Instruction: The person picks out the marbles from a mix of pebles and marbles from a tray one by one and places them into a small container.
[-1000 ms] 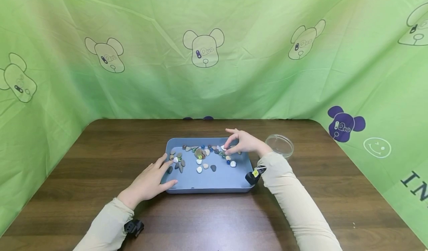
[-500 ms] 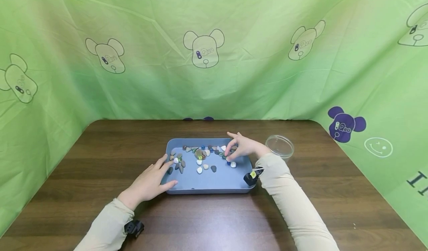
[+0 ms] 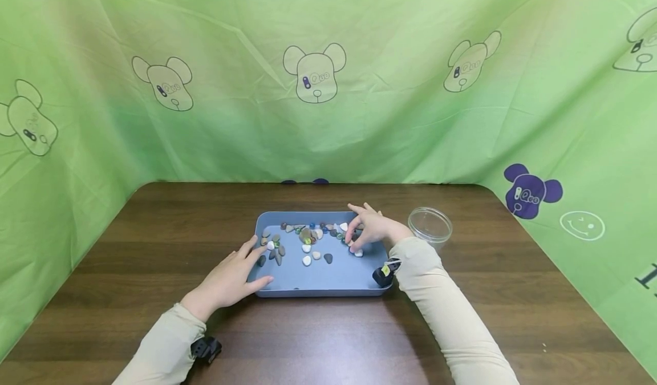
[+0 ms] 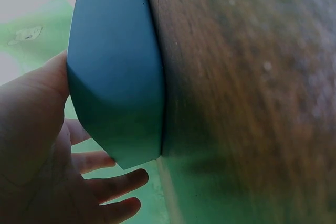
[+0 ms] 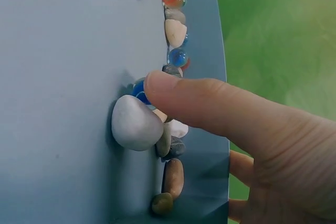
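Shifted toward the white stone point(image 5: 136, 124), the right hand point(image 3: 373, 229), whether pinching I cannot tell, should ease the blue marble point(image 5: 138, 92) gently, left hand point(image 3: 227, 277) loosely spread.

"So what is everything standing on?"
"A dark brown, wood-grained table point(image 3: 154, 242) with rounded far corners."
"And what's directly on it?"
"A shallow blue tray point(image 3: 339, 275) around the middle, its long sides running left to right. A clear round dish point(image 3: 430, 224) sits to the right of the tray, toward the far side."
"Anything else?"
"Tiny pale specks point(image 3: 544, 348), near and well to the right."
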The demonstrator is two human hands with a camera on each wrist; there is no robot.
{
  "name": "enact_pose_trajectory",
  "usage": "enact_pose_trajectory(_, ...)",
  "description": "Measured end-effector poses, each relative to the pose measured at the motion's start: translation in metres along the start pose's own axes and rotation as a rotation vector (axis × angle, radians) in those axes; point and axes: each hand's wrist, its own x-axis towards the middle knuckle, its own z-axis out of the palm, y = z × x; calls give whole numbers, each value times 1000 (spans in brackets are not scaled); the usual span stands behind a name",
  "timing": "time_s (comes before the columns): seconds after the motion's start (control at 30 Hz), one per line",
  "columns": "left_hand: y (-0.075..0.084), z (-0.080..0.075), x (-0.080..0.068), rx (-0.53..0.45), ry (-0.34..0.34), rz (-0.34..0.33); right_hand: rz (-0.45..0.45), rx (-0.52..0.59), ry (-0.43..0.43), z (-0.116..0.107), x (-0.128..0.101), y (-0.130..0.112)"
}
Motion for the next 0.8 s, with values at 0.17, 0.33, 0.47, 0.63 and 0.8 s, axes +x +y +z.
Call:
enact_pose_trajectory(0.17,1,-1,0,2,-1,-1,15,-27,0,1,0,-1)
enact_pose_trajectory(0.33,1,-1,0,-1,-5,-7,5,-55,8,2,0,0)
enact_pose_trajectory(0.47,1,-1,0,-3,-5,-8,-1,-58,18,3,0,0)
enact_pose_trajectory(0.63,2,-1,0,0,-11,-8,-11,-42,24,3,0,1)
enact_pose_trajectory(0.8,2,-1,0,4,-14,-9,-27,-34,34,3,0,3)
